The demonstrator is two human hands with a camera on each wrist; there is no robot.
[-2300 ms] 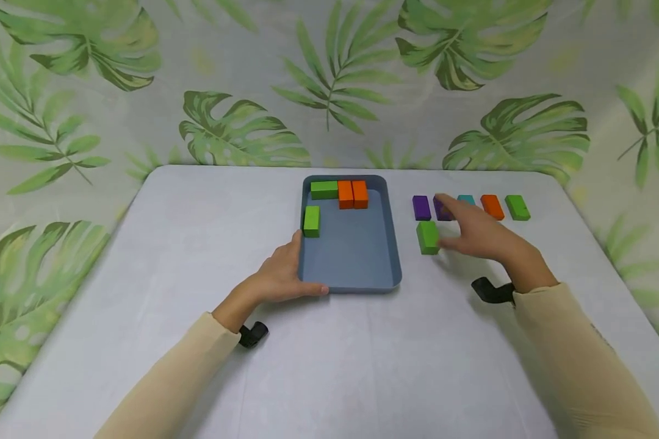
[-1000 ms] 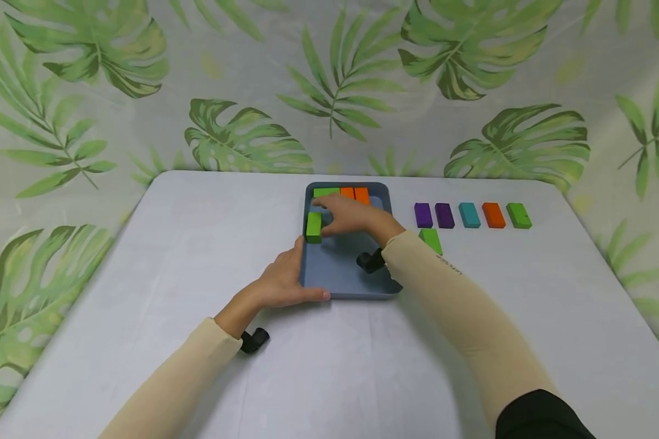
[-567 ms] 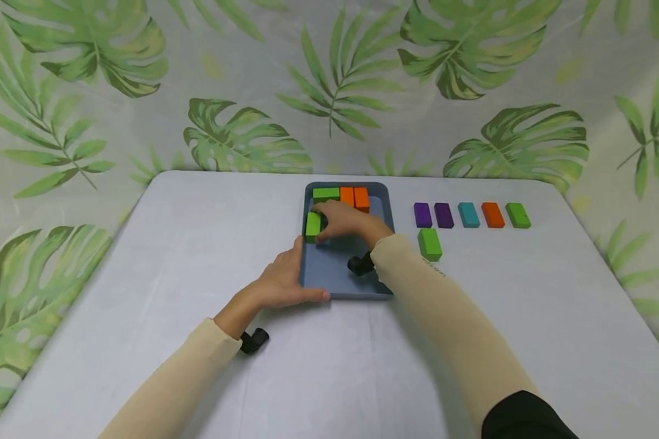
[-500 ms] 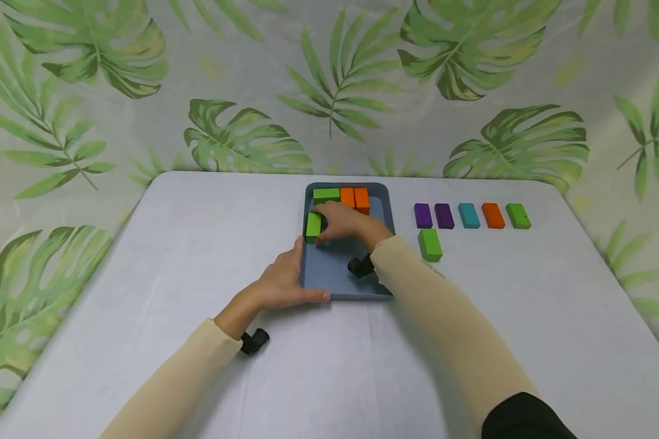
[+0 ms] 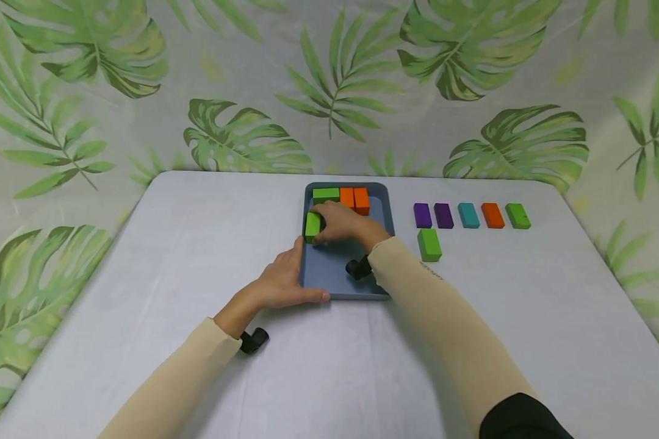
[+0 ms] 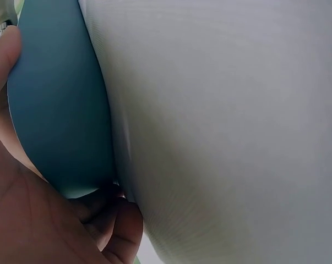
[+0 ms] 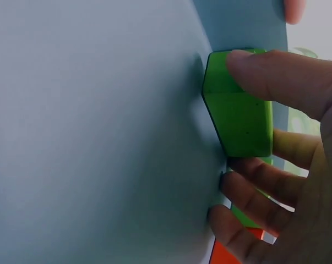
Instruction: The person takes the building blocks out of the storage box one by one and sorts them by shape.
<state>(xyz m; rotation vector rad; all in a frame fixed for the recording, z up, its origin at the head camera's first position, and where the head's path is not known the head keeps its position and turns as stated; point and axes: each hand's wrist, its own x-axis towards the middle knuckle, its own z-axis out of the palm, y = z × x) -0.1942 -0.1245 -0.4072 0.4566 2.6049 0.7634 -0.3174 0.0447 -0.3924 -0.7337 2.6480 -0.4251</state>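
Inside the blue-grey tray [image 5: 343,280], my right hand [image 5: 345,221] pinches a green block [image 5: 312,225] that sits along the left wall. In the right wrist view, the thumb lies on one end of this green block [image 7: 245,121] and the fingers reach round the other. My left hand [image 5: 279,283] grips the tray's near left corner from outside, thumb along the front wall and fingers along the left. The left wrist view shows those fingers [image 6: 124,231] curled by the tray wall [image 6: 61,104]. Another green block [image 5: 326,194] and two orange blocks [image 5: 361,201] line the tray's back wall.
Right of the tray, a row holds two purple blocks [image 5: 443,216], a teal block [image 5: 468,215], an orange block [image 5: 493,215] and a green block [image 5: 518,216]. One more green block [image 5: 429,245] lies in front of the row. A white cloth covers the table [image 5: 198,231].
My right hand has moved left from the green block on the table into the tray and taken hold of the green block there. My left hand stays at the tray corner.
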